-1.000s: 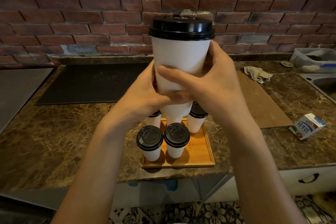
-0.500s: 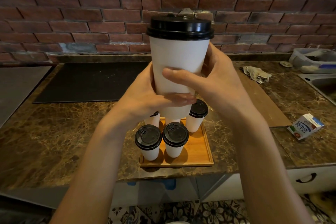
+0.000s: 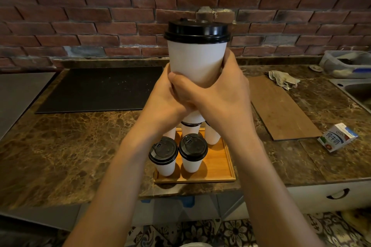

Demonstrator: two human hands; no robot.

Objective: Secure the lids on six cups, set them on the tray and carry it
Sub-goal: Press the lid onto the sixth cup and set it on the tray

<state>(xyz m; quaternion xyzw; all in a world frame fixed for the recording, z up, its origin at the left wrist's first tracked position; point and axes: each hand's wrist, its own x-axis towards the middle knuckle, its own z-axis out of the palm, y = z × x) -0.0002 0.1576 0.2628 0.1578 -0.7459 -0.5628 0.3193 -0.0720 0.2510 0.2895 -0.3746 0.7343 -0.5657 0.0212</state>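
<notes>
**A:** Entry one, the held cup [image 3: 197,60]; where is it sitting?

**B:** It is being held upright in the air, above the far part of the tray [image 3: 217,169], with the brick wall [image 3: 80,16] behind it; its black lid [image 3: 196,31] is sitting level on the rim.

**A:** Grip?

**B:** Both hands are clasping the lower half of the held cup. The left hand [image 3: 164,96] is curling round it from the left; the right hand [image 3: 226,94] is curling round it from the right; the right thumb is lying across the near face, over the left hand's fingers. The fingertips on the far side are hidden.

**A:** Tray contents?

**B:** The tray is lying on the marble counter [image 3: 70,146] at its near edge; five lidded cups are showing on it. The near-left cup [image 3: 165,166] and the near-middle cup [image 3: 191,163] are standing side by side, lids just beside each other. The three far cups [image 3: 212,135] are standing behind them, partly hidden by the wrists. The tray's near-right corner is showing bare wood.

**A:** Surroundings?

**B:** A milk carton [image 3: 337,139] is lying on the counter at the right, well apart from the tray. A wooden board [image 3: 281,106] is lying between the tray and the sink [image 3: 357,90]; a cloth [image 3: 283,79] is lying at its far end. A black mat [image 3: 100,88] is covering the far left of the counter. A plastic container [image 3: 345,64] is standing at the far right, just beyond the sink.
</notes>
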